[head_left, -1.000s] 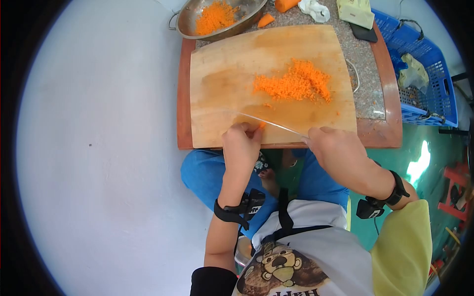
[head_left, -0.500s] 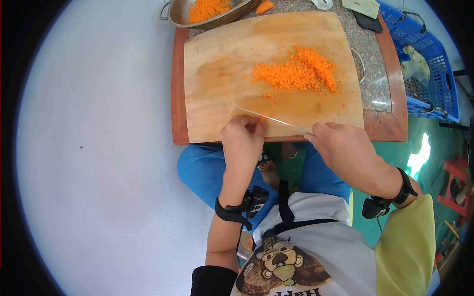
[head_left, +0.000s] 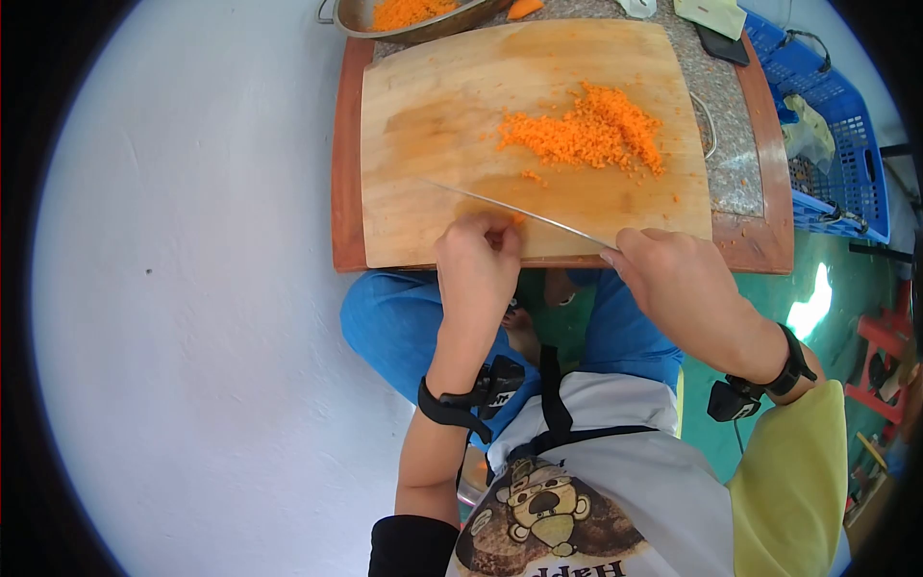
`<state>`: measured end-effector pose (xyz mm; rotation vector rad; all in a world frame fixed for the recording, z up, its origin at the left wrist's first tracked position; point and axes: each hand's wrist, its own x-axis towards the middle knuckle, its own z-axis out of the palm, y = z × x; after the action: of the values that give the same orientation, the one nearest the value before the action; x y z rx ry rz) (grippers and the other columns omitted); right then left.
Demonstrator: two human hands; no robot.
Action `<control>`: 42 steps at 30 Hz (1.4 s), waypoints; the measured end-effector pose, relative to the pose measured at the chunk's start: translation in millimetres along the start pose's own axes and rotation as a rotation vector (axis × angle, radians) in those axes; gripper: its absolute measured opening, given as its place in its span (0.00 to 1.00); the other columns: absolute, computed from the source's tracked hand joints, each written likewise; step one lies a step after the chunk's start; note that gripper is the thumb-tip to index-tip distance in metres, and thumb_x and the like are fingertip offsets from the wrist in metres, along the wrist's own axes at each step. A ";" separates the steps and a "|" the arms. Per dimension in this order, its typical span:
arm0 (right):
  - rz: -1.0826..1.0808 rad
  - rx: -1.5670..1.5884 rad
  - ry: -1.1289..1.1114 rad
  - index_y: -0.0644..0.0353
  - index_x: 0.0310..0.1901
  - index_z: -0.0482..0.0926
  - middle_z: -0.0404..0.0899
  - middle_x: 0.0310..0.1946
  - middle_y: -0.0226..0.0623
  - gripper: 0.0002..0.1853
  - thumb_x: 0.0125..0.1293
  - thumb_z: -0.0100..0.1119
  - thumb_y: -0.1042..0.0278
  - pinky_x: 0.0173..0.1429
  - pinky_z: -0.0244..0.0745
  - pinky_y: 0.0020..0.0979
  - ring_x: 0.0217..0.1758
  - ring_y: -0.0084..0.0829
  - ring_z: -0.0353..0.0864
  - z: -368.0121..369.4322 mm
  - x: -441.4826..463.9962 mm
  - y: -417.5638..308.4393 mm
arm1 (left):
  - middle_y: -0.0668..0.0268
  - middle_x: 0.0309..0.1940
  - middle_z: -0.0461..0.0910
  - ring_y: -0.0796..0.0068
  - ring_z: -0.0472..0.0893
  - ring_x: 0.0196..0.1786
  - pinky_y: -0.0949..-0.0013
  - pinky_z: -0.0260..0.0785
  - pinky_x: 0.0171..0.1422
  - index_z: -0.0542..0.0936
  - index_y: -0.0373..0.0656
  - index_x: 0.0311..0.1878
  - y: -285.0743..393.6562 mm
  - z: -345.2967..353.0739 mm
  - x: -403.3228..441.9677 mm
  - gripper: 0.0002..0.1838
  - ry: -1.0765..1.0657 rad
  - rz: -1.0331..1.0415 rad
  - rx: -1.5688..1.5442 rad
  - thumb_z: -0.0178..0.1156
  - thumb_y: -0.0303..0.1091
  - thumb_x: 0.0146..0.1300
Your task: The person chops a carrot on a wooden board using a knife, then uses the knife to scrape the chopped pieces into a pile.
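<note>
My right hand [head_left: 678,288] is closed around the handle of a knife [head_left: 538,217], whose thin blade slants up and left over the near part of the wooden cutting board [head_left: 413,212]. Just below the blade, my left hand [head_left: 478,260] has its fingers curled at the board's near edge. They press on a small piece of carrot [head_left: 519,218], mostly hidden by the fingers and the blade. Farther back on the board lies a loose heap of finely chopped carrot [head_left: 586,130], with a few crumbs scattered around it.
A metal pan [head_left: 452,21] holding chopped carrot stands beyond the board, beside a larger carrot piece [head_left: 524,9]. At the back right are a dark phone [head_left: 721,45] and a blue plastic basket [head_left: 836,125]. A white wall [head_left: 192,240] borders the left side.
The knife blade's tip has shifted left and slightly up, showing more blade past my left fingers. Both hands have moved slightly right; the view has shifted a little.
</note>
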<state>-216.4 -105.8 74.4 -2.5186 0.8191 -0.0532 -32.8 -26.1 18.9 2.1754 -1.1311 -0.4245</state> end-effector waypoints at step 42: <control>0.000 -0.060 -0.057 0.65 0.30 0.74 0.78 0.23 0.49 0.03 0.53 0.53 0.77 0.34 0.75 0.43 0.31 0.49 0.80 -8.1 6.4 -7.4 | 0.56 0.19 0.80 0.71 0.80 0.22 0.71 0.71 0.31 0.81 0.30 0.29 -3.9 4.2 -4.1 0.08 0.037 -0.029 -0.004 0.62 0.27 0.53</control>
<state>-208.7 -107.8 84.2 -2.5632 0.8097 0.0432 -35.1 -22.7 13.1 2.1892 -1.0789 -0.3972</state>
